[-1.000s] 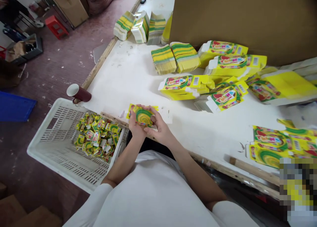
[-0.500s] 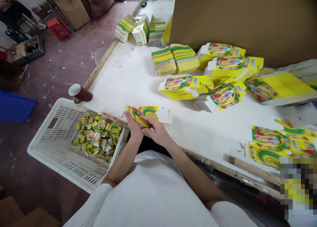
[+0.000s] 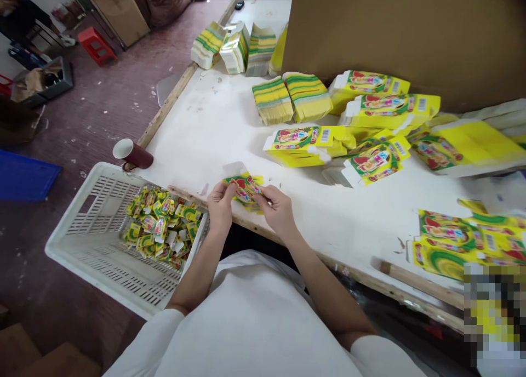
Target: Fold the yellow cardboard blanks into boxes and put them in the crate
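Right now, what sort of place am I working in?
Probably a small packaging workshop: left hand and right hand hold a printed carton over a white table, stacks of flat cartons lie farther back, and a crate beside it holds small boxes.

Soft, even daylight fills the scene. The white table (image 3: 213,119) is brightest and nearly washed out toward 12 o'clock, with no hard glare. Shadows are faint and short, lying under the boxes (image 3: 308,144) toward 7 o'clock. The floor (image 3: 82,108) at 9 o'clock is dimmer. The left hand (image 3: 221,204), right hand (image 3: 280,210) and carton (image 3: 245,186) at centre are sharp. Boxes at 3 o'clock smear slightly. Wide-angle distortion bows the table's edge, and a pixelated block (image 3: 495,311) covers 4 o'clock.
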Tool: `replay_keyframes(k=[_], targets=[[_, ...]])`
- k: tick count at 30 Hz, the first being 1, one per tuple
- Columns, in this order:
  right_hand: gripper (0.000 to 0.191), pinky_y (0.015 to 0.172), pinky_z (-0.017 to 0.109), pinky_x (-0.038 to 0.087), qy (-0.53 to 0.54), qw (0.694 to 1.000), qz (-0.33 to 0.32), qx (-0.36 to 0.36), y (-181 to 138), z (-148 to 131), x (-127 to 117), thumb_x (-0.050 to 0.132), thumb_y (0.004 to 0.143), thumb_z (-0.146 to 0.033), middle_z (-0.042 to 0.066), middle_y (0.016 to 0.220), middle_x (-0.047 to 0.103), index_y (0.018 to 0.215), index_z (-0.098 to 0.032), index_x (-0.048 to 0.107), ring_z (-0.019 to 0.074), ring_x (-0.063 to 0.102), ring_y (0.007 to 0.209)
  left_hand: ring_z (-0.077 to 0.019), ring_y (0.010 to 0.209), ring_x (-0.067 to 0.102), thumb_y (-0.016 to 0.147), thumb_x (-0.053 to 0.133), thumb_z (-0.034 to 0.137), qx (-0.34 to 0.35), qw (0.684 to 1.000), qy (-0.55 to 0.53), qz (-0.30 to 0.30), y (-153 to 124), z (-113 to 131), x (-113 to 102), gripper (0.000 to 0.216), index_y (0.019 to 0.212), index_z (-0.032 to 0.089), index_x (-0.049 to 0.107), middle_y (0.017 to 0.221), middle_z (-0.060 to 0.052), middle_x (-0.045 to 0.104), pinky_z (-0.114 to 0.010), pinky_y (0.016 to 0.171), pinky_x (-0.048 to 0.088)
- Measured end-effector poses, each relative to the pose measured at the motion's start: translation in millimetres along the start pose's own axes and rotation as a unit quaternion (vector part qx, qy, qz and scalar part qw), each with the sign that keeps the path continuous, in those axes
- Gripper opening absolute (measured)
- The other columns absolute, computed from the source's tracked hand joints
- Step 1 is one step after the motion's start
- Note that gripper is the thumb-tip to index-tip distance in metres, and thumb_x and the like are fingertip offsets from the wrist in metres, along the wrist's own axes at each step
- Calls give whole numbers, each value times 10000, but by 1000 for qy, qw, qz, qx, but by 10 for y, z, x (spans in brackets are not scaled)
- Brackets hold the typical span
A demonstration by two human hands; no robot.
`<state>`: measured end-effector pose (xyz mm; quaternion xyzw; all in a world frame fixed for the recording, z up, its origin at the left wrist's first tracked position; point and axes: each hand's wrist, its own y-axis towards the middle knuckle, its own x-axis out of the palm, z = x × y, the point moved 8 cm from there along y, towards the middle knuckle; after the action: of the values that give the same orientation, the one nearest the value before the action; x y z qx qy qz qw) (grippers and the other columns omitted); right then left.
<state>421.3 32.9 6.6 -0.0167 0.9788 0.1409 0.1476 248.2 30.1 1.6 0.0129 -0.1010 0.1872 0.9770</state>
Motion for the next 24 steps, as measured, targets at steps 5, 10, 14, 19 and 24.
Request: replay_keyframes(k=[5,10,14,19,24], targets=[[323,933,412,466,-207,968,8,-140,-16,-248,-161,542,956,-135,39,935,723,1120,-319,752,200,613,885,-322,1411,442,719,818,516,210,911,336,-115,-1,705,50,856,1437,248,438,1486,-150,492,-501,1145,385],[367,1214,478,233,-194,950,-19,-244,-149,-521,-130,580,954,-161,-18,1103,735,1216,-399,677,199,601,1153,-348,1290,553,687,851,366,137,795,474,-353,-118,393,356,961,1480,202,336,1395,-170,555,-499,1060,465],[741,1219,553,258,-66,991,67,-94,-93,-304,-362,702,864,-470,106,1556,451,1516,-280,403,321,382,1450,-293,1169,635,783,739,277,107,813,459,-341,-193,201,357,721,1411,209,392,1270,-120,623,-423,969,527],[625,1068,461,499,312,925,-68,206,-115,130,66,610,868,-619,82,1357,656,1381,-264,570,291,599,1268,-294,1191,633,797,717,257,138,822,434,-341,-329,204,395,799,1474,223,294,1335,-137,589,-423,967,535],[623,964,456,583,405,867,-164,241,-147,-26,330,725,791,-569,87,1232,724,1326,-270,613,280,684,1135,-310,1334,538,786,722,212,192,821,386,-373,-434,231,460,794,1465,245,312,1423,-150,534,-441,1036,503]])
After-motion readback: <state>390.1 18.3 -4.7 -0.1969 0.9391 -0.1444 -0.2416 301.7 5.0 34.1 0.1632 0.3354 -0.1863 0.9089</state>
